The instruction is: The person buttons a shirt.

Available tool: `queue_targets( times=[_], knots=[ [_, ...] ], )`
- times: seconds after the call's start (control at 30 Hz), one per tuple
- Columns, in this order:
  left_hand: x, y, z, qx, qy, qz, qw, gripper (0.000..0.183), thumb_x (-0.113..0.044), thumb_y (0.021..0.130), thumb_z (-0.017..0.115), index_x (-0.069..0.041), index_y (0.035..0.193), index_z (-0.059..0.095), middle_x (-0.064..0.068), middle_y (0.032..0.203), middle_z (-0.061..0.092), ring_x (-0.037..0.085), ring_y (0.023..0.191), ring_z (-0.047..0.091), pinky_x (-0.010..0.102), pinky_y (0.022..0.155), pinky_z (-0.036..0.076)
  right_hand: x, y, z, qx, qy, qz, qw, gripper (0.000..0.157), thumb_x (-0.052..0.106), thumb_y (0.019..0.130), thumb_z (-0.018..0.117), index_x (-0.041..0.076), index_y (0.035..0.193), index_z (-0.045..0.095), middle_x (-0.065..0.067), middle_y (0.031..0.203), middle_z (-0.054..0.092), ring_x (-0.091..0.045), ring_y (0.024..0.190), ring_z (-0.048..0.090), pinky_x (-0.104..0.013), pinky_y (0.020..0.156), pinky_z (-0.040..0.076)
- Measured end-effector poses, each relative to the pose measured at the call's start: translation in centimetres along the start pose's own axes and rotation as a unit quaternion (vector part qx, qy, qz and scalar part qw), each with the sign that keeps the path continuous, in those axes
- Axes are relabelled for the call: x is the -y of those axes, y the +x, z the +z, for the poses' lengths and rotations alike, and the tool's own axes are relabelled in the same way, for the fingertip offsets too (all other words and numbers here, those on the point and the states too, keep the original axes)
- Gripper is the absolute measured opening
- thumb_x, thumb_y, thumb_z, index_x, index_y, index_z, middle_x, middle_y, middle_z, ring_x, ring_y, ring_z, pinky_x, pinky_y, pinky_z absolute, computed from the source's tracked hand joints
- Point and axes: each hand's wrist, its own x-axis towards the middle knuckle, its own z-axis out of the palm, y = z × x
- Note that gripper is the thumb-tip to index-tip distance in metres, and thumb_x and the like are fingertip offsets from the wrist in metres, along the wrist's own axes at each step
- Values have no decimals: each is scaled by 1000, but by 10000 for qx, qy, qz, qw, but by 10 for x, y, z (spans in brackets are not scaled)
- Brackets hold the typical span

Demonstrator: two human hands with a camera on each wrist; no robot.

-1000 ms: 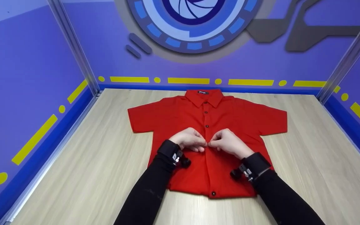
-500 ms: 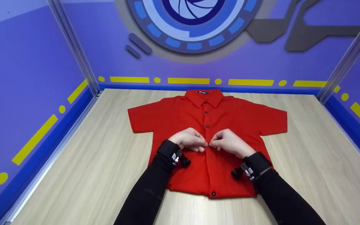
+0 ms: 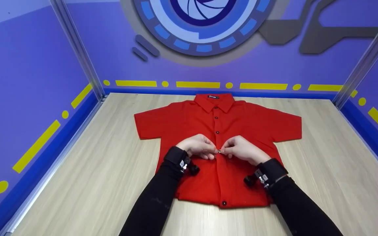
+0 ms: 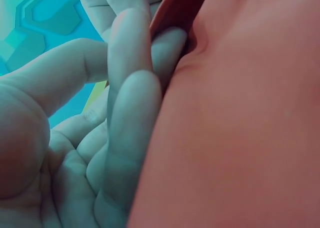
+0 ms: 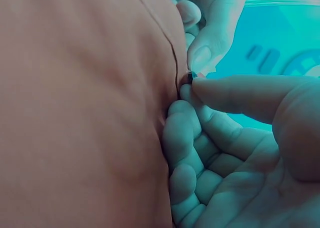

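A red short-sleeved shirt (image 3: 189,124) lies face up, its collar away from me. My left hand (image 3: 198,146) pinches the front edge of the shirt at mid-chest, its fingertips partly behind the cloth in the left wrist view. Facing it, my right hand (image 3: 241,150) pinches a small dark button (image 5: 191,77) between thumb and forefinger. In the right wrist view the left thumb (image 5: 207,50) almost meets the right thumb at that button. The buttonhole is hidden by fingers.
Above the hands, several dark buttons (image 3: 217,132) run down the shirt front. Another button (image 3: 224,203) sits at the bottom hem. Around the shirt spreads a light wood table (image 3: 94,164), bounded by purple panels (image 3: 110,62) at the back and sides.
The button has come into sight between the fingertips, where it was hidden a second ago. My right hand has shifted very slightly right; the left hand has stayed nearly still.
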Motion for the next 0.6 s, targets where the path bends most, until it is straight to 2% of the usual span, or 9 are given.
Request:
queue_targets(
  times=[0.37, 0.6],
  knots=[
    [-1, -1, 2, -89, 59, -58, 9999, 11, -17, 84, 75, -9, 90, 78, 6, 75, 73, 10, 68, 70, 23, 64, 57, -1, 0, 0, 204, 39, -109, 9997, 11, 13, 93, 63, 6, 92, 71, -7, 80, 64, -20, 71, 56, -29, 67, 45],
    [-1, -1, 4, -163, 96, -49, 9998, 12, -17, 81, 78, -8, 89, 78, 9, 79, 74, 10, 66, 70, 22, 62, 57, 0, -1, 2, 120, 12, -102, 9999, 11, 12, 94, 62, 6, 92, 71, -7, 78, 62, -20, 69, 56, -29, 66, 44]
  ],
)
